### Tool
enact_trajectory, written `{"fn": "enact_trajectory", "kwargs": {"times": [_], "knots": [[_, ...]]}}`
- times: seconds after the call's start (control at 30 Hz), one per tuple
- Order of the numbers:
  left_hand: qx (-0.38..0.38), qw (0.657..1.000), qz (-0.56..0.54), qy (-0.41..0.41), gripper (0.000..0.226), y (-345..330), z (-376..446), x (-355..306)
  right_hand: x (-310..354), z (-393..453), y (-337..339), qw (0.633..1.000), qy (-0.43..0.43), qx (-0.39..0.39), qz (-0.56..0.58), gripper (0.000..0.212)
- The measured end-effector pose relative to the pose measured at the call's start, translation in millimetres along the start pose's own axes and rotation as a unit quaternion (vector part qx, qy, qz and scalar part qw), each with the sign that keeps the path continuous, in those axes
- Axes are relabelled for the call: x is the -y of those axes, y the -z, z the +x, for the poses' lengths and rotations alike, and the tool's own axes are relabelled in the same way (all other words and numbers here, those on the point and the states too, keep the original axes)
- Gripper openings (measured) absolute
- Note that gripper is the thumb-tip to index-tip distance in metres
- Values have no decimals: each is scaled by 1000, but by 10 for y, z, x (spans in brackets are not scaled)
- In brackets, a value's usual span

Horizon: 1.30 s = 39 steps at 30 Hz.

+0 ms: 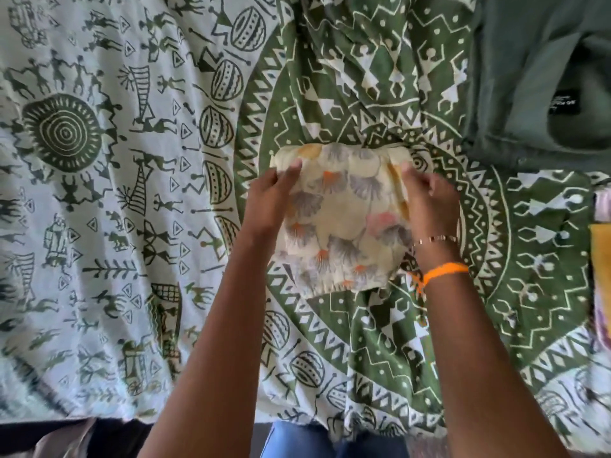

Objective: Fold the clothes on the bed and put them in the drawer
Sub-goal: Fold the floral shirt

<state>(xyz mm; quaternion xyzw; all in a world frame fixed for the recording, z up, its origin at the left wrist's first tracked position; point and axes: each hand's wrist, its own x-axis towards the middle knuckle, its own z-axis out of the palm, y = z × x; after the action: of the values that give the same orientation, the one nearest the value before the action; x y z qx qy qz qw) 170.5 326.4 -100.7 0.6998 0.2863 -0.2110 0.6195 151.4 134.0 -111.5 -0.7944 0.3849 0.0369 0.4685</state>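
A folded cream garment with grey and orange fan-shaped prints lies in the middle of the bed. My left hand grips its left edge, thumb on top near the far corner. My right hand pinches its right edge, fingers curled over the fabric. An orange thread band and a thin bracelet circle my right wrist. A dark green shirt with a black neck label lies spread at the far right of the bed.
The bed is covered by a green and white sheet with tribal figures. A yellow cloth and a pinkish one show at the right edge. The bed's near edge runs along the bottom, with my jeans below it.
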Motion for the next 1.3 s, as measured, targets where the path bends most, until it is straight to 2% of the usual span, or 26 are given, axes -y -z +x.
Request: {"fn": "enact_trajectory", "kwargs": {"times": [0.07, 0.1, 0.17, 0.23, 0.33, 0.37, 0.43, 0.57, 0.67, 0.73, 0.83, 0.9, 0.97, 1.03, 1.1, 1.13, 1.2, 1.3], "knots": [[-15, 1000, -6, 9, 27, -98, 90, -56, 144, 127, -39, 995, -45, 17, -86, 61], [-27, 1000, -7, 12, 25, -136, 133, -68, 196, 193, -70, 991, -57, 27, -117, 66], [-55, 998, 38, -4, 27, -178, 196, -65, 279, 288, -134, 987, -39, 51, -150, 59], [-77, 990, 113, -46, 33, -164, 252, -50, 254, 274, -170, 993, -3, 44, -106, 43], [-83, 982, 127, -113, 45, -78, 344, -64, 75, -44, -168, 997, 34, -70, -17, 35], [-81, 979, 132, -129, 47, -64, 370, -46, 0, -175, -180, 992, 56, -115, -17, 33], [-87, 971, 171, -144, 41, -50, 387, 51, -136, -358, -239, 984, 78, -156, -41, 31], [-149, 968, 160, -120, 25, -1, 430, 174, -244, -320, -375, 988, 22, -126, -84, 28], [-175, 965, 148, -130, 29, 55, 310, 192, -292, -291, -285, 994, 42, -103, -1, 25], [-183, 947, 189, -182, 40, 59, 75, 279, -328, -391, -221, 993, 43, -108, 13, 26], [-181, 908, 316, -208, 55, 47, -221, 505, -437, -617, -238, 987, 54, -138, -59, 34], [-188, 884, 375, -205, 55, 38, -240, 615, -486, -696, -292, 983, 87, -135, -94, 36], [-175, 874, 409, -198, 50, 29, -170, 658, -513, -683, -344, 977, 81, -124, -153, 36], [-160, 876, 422, -171, 48, 22, -102, 637, -517, -672, -378, 962, 57, -126, -237, 38], [-179, 876, 423, -146, 49, 24, -90, 629, -501, -688, -370, 963, 45, -139, -226, 37], [-192, 879, 416, -133, 51, 26, -108, 618, -489, -698, -352, 970, 42, -147, -189, 38], [-189, 909, 357, -102, 53, 49, -170, 565, -483, -707, -290, 984, 19, -141, -106, 44], [-93, 951, 296, -12, 59, 153, -216, 455, -471, -717, -187, 994, -67, -76, 46, 54]]}}
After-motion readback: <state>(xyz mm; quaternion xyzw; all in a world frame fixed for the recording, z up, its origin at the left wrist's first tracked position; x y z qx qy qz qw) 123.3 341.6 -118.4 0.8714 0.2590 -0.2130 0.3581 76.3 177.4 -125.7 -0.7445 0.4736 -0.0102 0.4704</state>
